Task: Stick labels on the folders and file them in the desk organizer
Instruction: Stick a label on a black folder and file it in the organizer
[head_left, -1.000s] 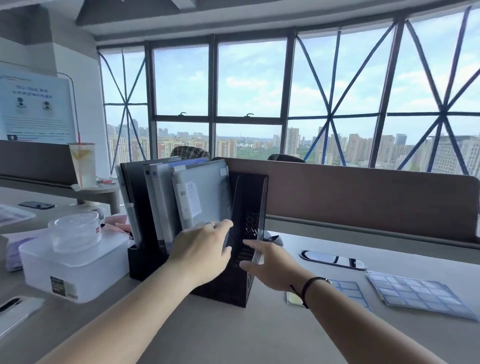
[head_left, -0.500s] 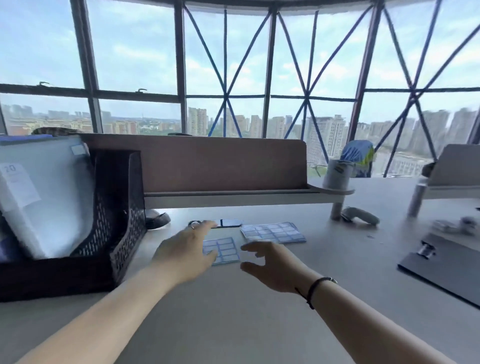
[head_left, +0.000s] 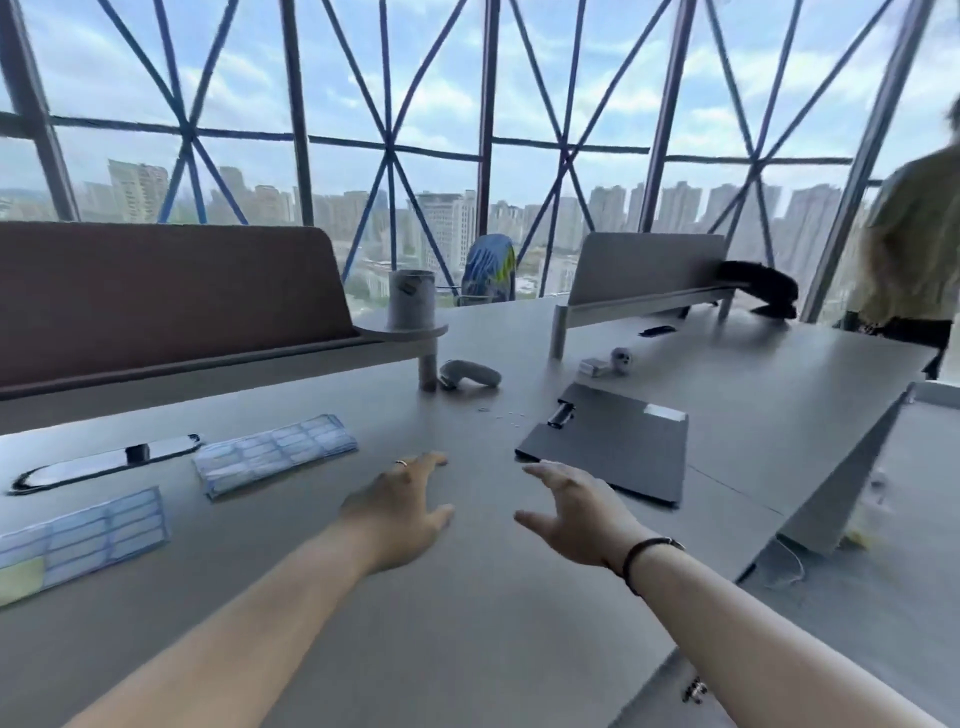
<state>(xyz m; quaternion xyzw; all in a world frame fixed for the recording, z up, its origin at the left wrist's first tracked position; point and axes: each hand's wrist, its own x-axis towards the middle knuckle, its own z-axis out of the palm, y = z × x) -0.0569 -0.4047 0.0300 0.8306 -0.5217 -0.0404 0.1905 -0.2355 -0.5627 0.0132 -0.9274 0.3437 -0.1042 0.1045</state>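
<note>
A dark grey folder (head_left: 613, 447) with a metal clip and a small pale label lies flat on the desk, right of centre. My right hand (head_left: 571, 512) hovers just short of its near left corner, fingers spread and holding nothing. My left hand (head_left: 400, 506), a ring on one finger, is stretched out over the bare desk beside it, also holding nothing. Two sheets of blue labels lie to the left: one stack (head_left: 275, 454) farther back, another sheet (head_left: 83, 540) at the left edge. The desk organizer is out of view.
A brown desk divider (head_left: 156, 291) with a shelf runs along the back left, a grey cup (head_left: 410, 299) on its end. A cable slot cover (head_left: 104, 462), a grey handheld device (head_left: 470, 374) and small items (head_left: 608, 361) lie on the desk. A person (head_left: 909, 249) stands at far right.
My view has swung right, away from the black organizer with its filed folders. Both hands left the organizer and moved across the desk toward the dark folder.
</note>
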